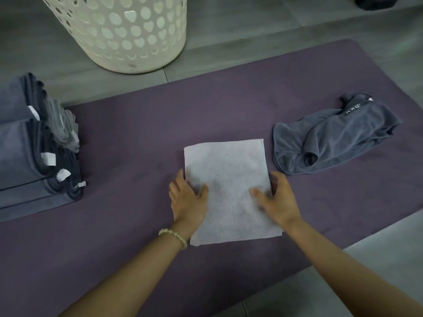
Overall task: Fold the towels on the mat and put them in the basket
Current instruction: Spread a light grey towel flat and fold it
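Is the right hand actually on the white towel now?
Touching. The head view shows the right hand with its thumb lying on top of the white towel and its fingers curled at the towel's right edge.

On mat (137, 133): towel (226, 165) centre, stack (23, 156) left; basket (119, 30) behind.

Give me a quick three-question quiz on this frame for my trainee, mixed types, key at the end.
1. True or false: the white towel lies in the basket.
2. Fill in: the bead bracelet is on the ___ wrist.
3. The crumpled grey towel lies: A) on the mat, to the right of the white towel; B) in the basket; C) under the white towel.
Key: 1 false; 2 left; 3 A.
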